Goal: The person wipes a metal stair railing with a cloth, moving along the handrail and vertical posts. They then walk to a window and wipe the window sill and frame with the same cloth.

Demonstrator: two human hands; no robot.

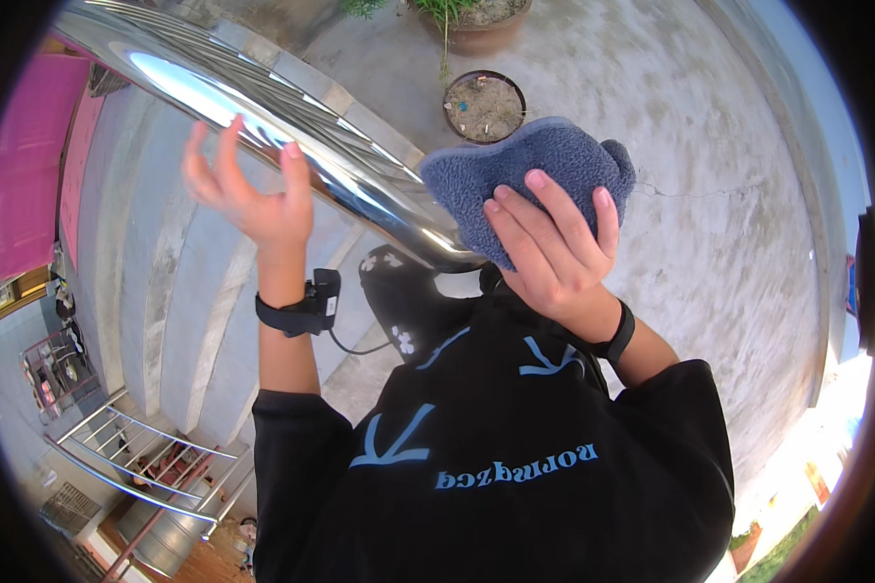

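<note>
A blue-grey terry cloth [532,175] lies under the spread fingers of my right hand [561,255], at the lower end of a polished metal handrail [379,204]. The hand presses or grips the cloth, whose folded edge stands up at the right. My left hand [251,189] is raised at the left of the rail with its fingers apart and nothing in them. Its fingertips overlap the rail's edge in the picture; whether they touch it cannot be told. Thin metal balusters [262,80] run along the rail's far side.
Concrete steps [168,291] descend at the left. Beyond the rail stand a round pan of soil [485,109] and a potted plant [474,29] on the concrete floor. A metal railing frame [146,466] and a shoe rack [58,372] are at the lower left.
</note>
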